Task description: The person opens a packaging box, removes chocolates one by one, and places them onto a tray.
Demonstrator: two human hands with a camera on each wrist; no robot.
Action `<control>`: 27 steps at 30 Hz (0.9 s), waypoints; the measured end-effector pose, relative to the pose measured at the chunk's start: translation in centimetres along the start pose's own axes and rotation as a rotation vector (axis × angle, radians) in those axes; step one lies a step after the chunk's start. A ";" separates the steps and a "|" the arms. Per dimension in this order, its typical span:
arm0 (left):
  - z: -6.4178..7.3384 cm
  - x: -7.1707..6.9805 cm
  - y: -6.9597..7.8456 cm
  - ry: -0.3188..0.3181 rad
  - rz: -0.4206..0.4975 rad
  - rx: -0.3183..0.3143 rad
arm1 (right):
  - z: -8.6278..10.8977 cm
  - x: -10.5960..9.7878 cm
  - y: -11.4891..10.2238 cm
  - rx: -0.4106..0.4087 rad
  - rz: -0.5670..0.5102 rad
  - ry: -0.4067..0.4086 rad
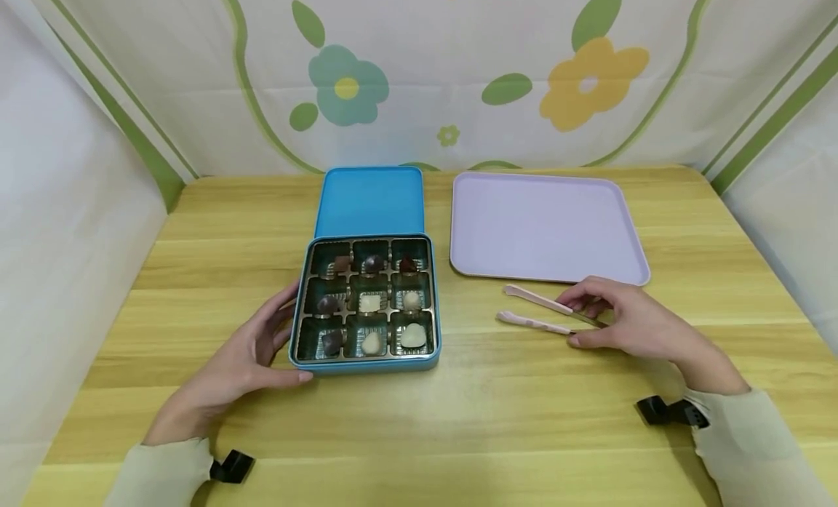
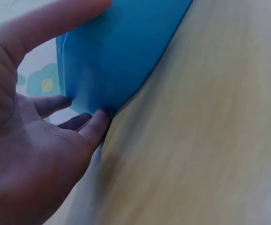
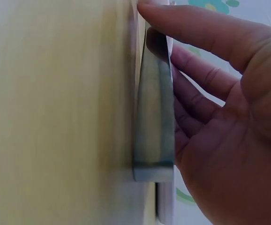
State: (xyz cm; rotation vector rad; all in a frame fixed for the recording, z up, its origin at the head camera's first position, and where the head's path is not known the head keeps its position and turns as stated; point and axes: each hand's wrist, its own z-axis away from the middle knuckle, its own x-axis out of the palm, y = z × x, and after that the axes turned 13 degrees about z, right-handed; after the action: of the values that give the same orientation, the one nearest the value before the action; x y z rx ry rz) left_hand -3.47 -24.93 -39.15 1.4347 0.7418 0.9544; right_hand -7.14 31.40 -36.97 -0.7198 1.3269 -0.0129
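Observation:
A blue tin box (image 1: 437, 343) lies with its lid (image 1: 370, 201) open toward the back. Nine compartments of its gold-edged insert each hold a chocolate, such as a dark one (image 1: 327, 304), a square white one (image 1: 369, 303) and a larger white one (image 1: 413, 336). My left hand (image 1: 252, 361) holds the tin's near left corner, thumb along the front and fingers on the left wall (image 2: 86, 70). My right hand (image 1: 625, 319) pinches metal tongs (image 3: 154, 117) with pink tips (image 1: 533, 322) between thumb and fingers, low over the table. The tips are spread apart, pointing toward the tin.
A lilac tray (image 1: 546, 223) lies behind the right hand, to the right of the tin's lid. The wood-grain table (image 1: 458, 434) ends at a flowered white curtain (image 1: 425, 70) at the back, with white fabric on both sides.

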 end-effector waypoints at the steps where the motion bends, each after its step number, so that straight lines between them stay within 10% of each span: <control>1: 0.0 -0.1 0.0 0.002 0.004 -0.006 | 0.0 0.0 0.0 -0.004 0.014 0.004; 16: -0.2 -0.5 0.0 -0.010 0.008 -0.022 | -0.2 0.0 -0.6 -0.055 0.120 0.075; 27: -0.1 0.2 0.0 0.007 -0.047 0.015 | -2.6 -1.7 -4.2 -0.215 0.130 0.357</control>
State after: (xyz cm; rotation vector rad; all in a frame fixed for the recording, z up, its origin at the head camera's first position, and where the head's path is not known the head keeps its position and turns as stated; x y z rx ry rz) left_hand -3.50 -24.68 -39.12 1.4216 0.7859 0.9198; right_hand -8.26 27.58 -33.63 -0.8373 1.7334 0.1113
